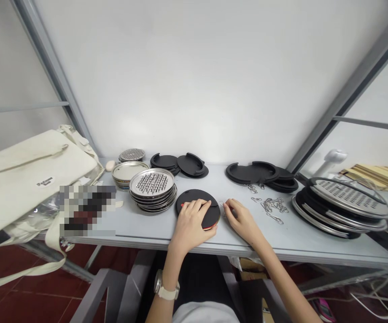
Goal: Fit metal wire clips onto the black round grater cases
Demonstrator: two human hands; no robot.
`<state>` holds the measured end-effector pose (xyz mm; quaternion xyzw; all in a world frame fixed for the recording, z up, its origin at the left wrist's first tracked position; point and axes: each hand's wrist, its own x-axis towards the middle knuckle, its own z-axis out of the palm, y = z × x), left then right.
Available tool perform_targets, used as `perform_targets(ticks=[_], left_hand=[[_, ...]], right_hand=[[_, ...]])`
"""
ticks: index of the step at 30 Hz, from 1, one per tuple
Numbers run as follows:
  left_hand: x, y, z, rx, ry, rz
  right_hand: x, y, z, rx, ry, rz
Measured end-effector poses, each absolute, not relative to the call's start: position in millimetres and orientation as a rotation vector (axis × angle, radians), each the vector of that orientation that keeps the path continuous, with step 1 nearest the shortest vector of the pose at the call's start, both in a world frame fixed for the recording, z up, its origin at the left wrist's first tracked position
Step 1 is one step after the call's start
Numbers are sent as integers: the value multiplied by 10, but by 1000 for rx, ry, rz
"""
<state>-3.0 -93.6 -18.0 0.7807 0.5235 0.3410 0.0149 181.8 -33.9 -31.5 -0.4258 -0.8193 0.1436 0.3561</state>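
My left hand (192, 224) lies on a black round disc (194, 195) near the table's front edge, its fingers spread across the top. Red shows at the disc's lower rim and by my fingertips. Just right of the disc, my right hand (241, 220) has its thumb and index finger pressed close together by a small metal clip (222, 204), most of which is hidden. A stack of round metal graters (152, 183) stands left of the disc. More small metal clips (273, 205) are scattered to the right of my right hand.
Black round holders (251, 172) lie at the back right, others (190, 164) at back centre. Metal lids (130, 171) are stacked back left. Grater discs in black holders (342, 206) are piled far right, near cables. A cream bag (39, 170) rests far left.
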Motion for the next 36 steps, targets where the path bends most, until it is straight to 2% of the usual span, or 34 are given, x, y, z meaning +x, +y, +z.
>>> perform_targets(ticks=[36], left_hand=[[-30,-940,-167,2467,1523,1047]], right_hand=[[1825,-304,-330,-1206,-2281,328]])
